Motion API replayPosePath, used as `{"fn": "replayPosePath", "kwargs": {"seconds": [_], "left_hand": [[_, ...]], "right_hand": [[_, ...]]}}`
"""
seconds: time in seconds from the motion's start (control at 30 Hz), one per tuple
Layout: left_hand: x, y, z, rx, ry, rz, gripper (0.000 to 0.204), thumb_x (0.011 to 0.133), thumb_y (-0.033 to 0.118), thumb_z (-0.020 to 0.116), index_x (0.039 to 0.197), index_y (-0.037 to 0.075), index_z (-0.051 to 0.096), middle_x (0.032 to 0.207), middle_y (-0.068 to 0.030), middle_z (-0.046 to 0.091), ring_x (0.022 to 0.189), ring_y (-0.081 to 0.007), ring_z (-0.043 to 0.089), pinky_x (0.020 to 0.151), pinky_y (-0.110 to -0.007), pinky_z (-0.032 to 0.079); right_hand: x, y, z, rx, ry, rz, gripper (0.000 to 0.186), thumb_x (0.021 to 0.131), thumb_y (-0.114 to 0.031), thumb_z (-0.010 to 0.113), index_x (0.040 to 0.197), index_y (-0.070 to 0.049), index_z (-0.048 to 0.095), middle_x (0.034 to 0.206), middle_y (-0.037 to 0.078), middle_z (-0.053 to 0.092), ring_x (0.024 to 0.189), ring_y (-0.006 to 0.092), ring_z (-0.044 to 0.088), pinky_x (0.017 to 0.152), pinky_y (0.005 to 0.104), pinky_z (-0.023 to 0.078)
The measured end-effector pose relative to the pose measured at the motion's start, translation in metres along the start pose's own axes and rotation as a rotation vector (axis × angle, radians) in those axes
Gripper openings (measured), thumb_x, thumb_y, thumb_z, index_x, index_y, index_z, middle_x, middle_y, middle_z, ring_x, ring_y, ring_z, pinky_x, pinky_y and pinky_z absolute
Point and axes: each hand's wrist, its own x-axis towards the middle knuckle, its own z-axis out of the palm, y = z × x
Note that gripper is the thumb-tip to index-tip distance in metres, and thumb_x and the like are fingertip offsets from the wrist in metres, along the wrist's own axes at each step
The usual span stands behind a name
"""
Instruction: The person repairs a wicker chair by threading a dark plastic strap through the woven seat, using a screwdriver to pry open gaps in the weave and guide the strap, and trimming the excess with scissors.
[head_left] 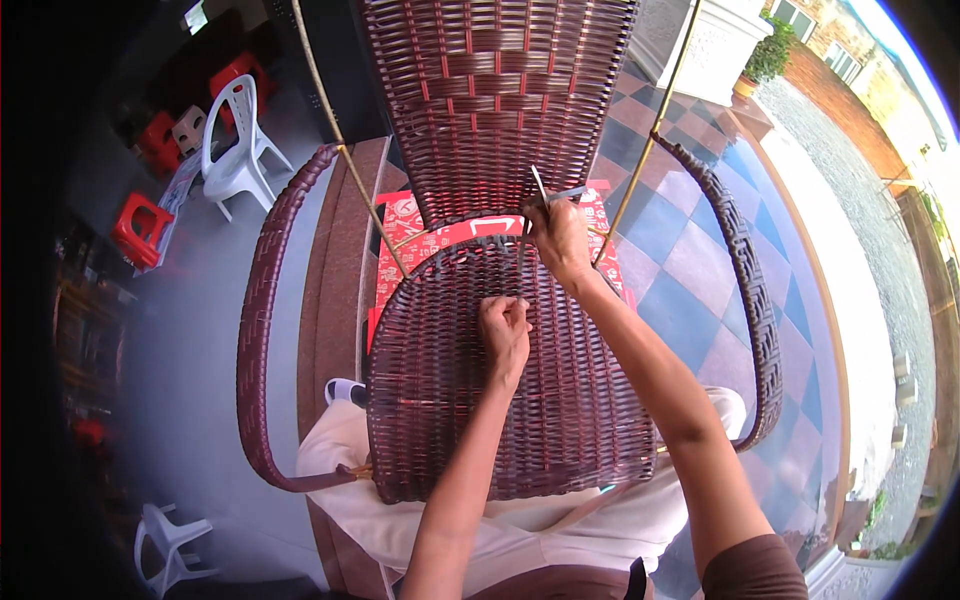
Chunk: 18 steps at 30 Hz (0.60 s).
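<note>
A dark brown woven wicker chair (440,380) stands in front of me, its seat close to my lap. My right hand (563,235) is closed at the gap between the seat's far edge and the woven backrest (500,110). Out of its fingers stick two thin silvery blades (540,182), spread apart, which look like scissors; their handles are hidden in the hand. My left hand (505,325) rests low over the middle of the seat with its fingers curled together. Whatever those fingers may pinch is too small or hidden to make out.
Curved woven armrests (262,330) flank the seat, and brass-coloured rods (330,110) rise beside the backrest. Under the chair lies a red printed surface (400,215). White plastic chairs (240,150) and a red stool (140,230) stand at left. A stone step (335,250) edges the checkered tiles.
</note>
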Motion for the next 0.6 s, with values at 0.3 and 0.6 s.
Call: {"fn": "replayPosePath", "kwargs": {"seconds": [0.3,0.6], "left_hand": [[0.015,0.007,-0.003,0.185,0.083,0.062,0.013,0.08,0.01,0.063,0.077,-0.003,0.059,0.057,-0.005,0.056,0.041,-0.0102,0.052,0.036,-0.022,0.042],[0.057,0.017,-0.01,0.341,-0.085,0.4,0.019,0.073,0.0,0.065,0.091,0.0,0.061,0.082,-0.0087,0.056,0.059,-0.0156,0.054,0.058,-0.028,0.045]], "right_hand": [[0.033,-0.015,-0.005,-0.074,0.045,-0.092,0.02,0.081,-0.012,0.057,0.067,0.003,0.06,0.06,0.016,0.061,0.055,0.0299,0.061,0.055,0.0386,0.046],[0.033,-0.033,-0.015,-0.005,-0.001,-0.141,0.017,0.081,-0.01,0.058,0.069,0.002,0.059,0.06,0.015,0.06,0.057,0.0262,0.062,0.054,0.0357,0.046]]}}
